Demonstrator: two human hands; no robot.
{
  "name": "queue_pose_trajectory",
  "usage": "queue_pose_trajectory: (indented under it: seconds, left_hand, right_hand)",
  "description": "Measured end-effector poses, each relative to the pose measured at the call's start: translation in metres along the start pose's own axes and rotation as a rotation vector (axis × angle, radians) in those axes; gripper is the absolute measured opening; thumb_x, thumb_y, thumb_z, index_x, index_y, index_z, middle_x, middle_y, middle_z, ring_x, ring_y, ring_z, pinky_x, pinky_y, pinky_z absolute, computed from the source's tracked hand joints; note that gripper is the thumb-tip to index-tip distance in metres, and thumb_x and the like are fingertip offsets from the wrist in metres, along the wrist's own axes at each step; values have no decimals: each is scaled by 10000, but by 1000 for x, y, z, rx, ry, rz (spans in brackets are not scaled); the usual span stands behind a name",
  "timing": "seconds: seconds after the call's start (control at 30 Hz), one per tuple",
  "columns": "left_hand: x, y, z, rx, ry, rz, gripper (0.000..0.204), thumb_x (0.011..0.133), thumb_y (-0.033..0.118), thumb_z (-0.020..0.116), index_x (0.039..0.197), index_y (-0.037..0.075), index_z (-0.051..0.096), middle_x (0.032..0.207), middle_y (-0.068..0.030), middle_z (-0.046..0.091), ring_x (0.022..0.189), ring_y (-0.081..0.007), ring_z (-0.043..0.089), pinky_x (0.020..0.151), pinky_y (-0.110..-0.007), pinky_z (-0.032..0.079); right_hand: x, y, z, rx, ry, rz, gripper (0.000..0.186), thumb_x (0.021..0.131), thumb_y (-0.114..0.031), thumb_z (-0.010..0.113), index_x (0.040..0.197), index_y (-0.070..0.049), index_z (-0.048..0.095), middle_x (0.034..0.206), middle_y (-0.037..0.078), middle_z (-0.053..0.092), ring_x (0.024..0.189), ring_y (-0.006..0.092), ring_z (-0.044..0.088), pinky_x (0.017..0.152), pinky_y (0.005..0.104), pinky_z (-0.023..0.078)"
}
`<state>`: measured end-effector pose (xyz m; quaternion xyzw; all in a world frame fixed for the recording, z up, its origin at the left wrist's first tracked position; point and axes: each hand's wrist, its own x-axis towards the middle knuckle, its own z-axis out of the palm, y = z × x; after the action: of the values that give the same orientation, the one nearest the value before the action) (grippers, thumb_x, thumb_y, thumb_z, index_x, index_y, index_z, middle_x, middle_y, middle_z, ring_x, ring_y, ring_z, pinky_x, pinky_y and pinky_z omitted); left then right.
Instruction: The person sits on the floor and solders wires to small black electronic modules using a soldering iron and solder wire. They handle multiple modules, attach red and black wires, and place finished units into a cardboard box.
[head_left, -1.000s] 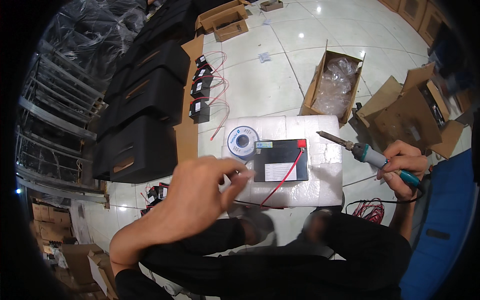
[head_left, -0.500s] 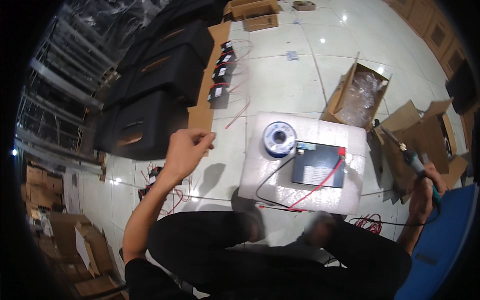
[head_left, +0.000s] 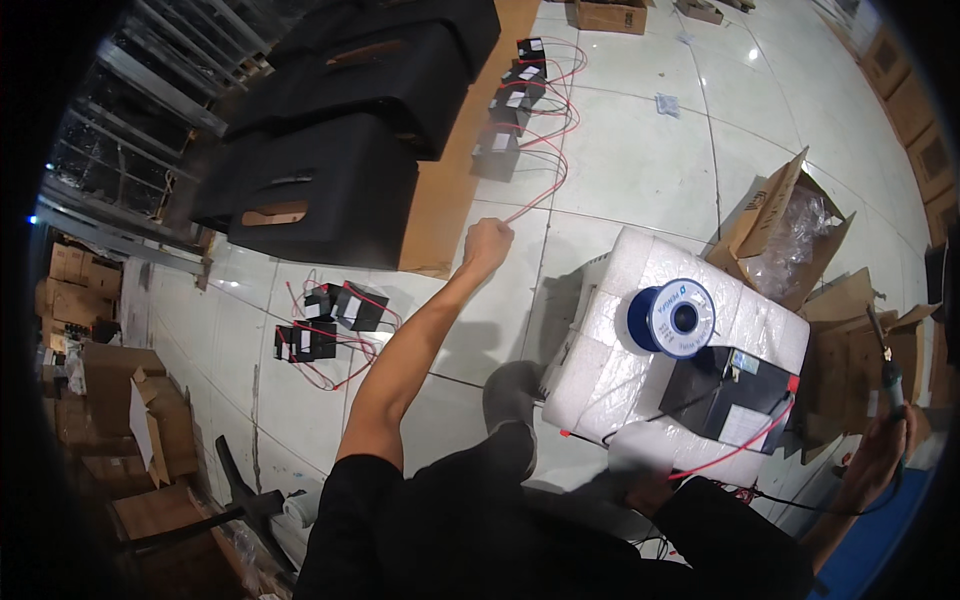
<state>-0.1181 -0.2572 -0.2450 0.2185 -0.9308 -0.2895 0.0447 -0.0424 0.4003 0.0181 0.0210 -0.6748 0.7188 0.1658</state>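
Note:
My left hand (head_left: 487,248) is closed in a pinch on the end of a red wire (head_left: 540,197). That wire runs to the nearest small black battery (head_left: 497,150) in a row of several on the floor; this battery looks blurred. On the far right, my right hand (head_left: 882,452) grips a soldering iron (head_left: 891,375), its tip pointing up and away. Between my hands, a white foam block (head_left: 590,372) bears a blue-and-white spool of solder wire (head_left: 683,318) and a larger dark battery (head_left: 705,385) with red and black leads.
Large black cases (head_left: 330,200) stand on cardboard at the left. Several small batteries with red wires (head_left: 360,308) lie nearer on the floor. An open carton with clear plastic wrap (head_left: 795,240) stands beyond the foam block, with another open carton (head_left: 850,350) to its right.
My left hand has reached forward and closed on the wire end. The view has shifted left, so the foam block appears further right. The soldering iron stays in my right hand.

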Motion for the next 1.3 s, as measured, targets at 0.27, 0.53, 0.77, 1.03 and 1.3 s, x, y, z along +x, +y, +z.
queue_pose_trajectory:
  seconds: [0.27,0.53,0.77,1.03,1.3]
  left_hand:
    - [-30,-18,40,-127,-81,-36,197,865,186,627,882,36,754,889,-206,727,841,-385,705,781,-464,566]
    - [-93,-57,45,-211,89,-137,165,870,185,678,920,51,760,862,-162,741,791,-306,731,732,-391,572]
    - [-219,-73,35,-258,110,-203,139,870,129,646,860,3,706,802,-195,691,780,-373,682,725,-445,535]
    - [-285,-44,32,-99,169,39,200,844,147,698,998,21,689,957,-154,671,977,-363,617,857,-435,498]
    - [-166,16,62,-427,-47,150,165,881,130,663,960,-10,698,882,-179,694,864,-382,664,774,-425,532]
  right_hand:
    - [19,-4,-22,-1352,189,-239,338,1013,-160,535,1251,77,574,1134,199,629,1010,289,613,893,363,501]
    - [10,6,32,-863,299,-320,323,1016,-177,550,1229,63,577,1080,147,613,1004,240,575,896,335,446]
    - [0,13,72,-395,308,-200,303,1018,-215,569,1209,20,586,987,73,586,901,150,539,797,272,422]
    - [-4,-2,56,-219,259,-63,282,1020,-258,590,1186,-30,598,882,-11,555,783,47,497,685,200,395]
    - [-5,2,68,-191,337,-51,262,1008,-262,607,1159,-47,612,855,-17,545,703,48,467,620,194,370]
